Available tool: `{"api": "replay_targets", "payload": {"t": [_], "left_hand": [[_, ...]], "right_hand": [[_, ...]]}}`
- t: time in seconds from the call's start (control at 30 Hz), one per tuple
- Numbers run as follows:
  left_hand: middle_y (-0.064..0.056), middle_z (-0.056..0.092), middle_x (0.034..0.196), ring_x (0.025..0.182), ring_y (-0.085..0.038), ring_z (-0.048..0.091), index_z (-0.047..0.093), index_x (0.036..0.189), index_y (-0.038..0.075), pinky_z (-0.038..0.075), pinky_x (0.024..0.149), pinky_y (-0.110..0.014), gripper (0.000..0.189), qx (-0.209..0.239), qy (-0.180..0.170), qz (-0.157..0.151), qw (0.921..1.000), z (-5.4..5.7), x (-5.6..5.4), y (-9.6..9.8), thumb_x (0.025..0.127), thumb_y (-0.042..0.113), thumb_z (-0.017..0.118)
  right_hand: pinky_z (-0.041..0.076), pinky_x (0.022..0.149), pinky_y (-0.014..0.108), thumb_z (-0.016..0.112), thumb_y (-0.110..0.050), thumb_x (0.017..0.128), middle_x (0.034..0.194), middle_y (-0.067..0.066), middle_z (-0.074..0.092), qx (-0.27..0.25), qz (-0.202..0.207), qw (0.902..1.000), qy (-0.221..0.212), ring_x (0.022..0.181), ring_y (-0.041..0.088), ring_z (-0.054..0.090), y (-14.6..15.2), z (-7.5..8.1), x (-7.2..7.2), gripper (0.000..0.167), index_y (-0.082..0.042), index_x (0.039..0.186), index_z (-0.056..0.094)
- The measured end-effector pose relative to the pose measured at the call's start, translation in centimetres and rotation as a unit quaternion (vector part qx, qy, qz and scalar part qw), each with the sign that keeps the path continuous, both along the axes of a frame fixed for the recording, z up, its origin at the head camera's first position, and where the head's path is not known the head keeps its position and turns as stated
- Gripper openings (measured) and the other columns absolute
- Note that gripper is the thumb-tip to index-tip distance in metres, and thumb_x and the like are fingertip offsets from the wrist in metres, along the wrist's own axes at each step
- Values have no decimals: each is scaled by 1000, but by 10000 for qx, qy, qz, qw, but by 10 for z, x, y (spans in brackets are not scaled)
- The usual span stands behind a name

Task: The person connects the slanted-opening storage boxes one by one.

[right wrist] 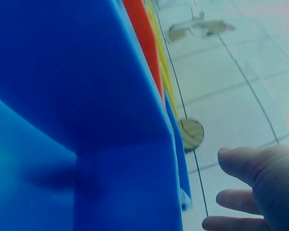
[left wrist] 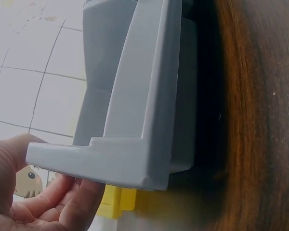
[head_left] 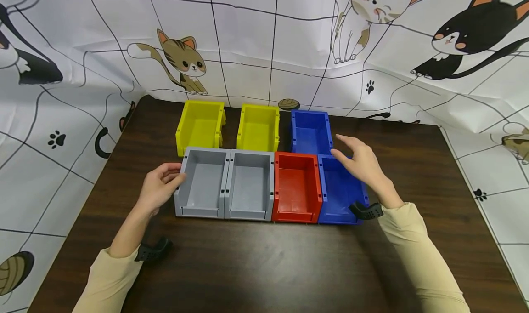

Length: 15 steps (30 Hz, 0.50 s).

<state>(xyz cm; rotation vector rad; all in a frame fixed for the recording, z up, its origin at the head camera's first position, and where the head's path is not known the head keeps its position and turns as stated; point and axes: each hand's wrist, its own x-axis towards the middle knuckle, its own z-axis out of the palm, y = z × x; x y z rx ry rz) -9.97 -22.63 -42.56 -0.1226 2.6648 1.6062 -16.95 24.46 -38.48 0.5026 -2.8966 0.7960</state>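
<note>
My left hand [head_left: 161, 184] grips the left side wall of the leftmost grey bin [head_left: 200, 212]. The thumb lies over the rim, and the fingers [left wrist: 82, 204] sit along the outside of the wall. Another grey bin [head_left: 248, 213], a red bin [head_left: 294, 217] and a front blue bin [head_left: 336, 217] continue the front row, side by side. Over the right end of that row is my right hand [head_left: 363, 163], thumb and fingers spread and holding nothing. Its fingertips point toward the back blue bin [head_left: 311, 131]. Up close, the right wrist view shows blue bin walls [right wrist: 130, 187].
Behind the grey bins stand two yellow bins, one at the left [head_left: 200, 124] and one in the middle [head_left: 259, 128]. All the bins rest on a dark wooden table [head_left: 264, 267]. A white sheet printed with cats [head_left: 248, 37] hangs behind and beside it.
</note>
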Motion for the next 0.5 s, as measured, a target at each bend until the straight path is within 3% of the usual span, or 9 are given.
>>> {"api": "replay_targets", "payload": {"t": [0.2, 0.5], "left_hand": [[-26, 59, 111, 84, 7, 53, 54, 117, -9, 46, 68, -10, 32, -18, 107, 132, 9999, 1, 1, -4, 91, 9, 59], [-27, 57, 113, 83, 12, 50, 53, 120, -10, 44, 68, -8, 35, -77, 87, 282, 9995, 1, 3, -19, 91, 11, 57]], "right_hand": [[32, 100, 55, 59, -25, 93, 135, 25, 47, -279, -152, 9981, -525, 125, 41, 40, 9, 3, -24, 53, 3, 135, 46], [45, 86, 49, 59, -23, 93, 125, 26, 54, -792, -382, 9912, -985, 108, 38, 55, 10, -5, -44, 52, 3, 135, 45]]}}
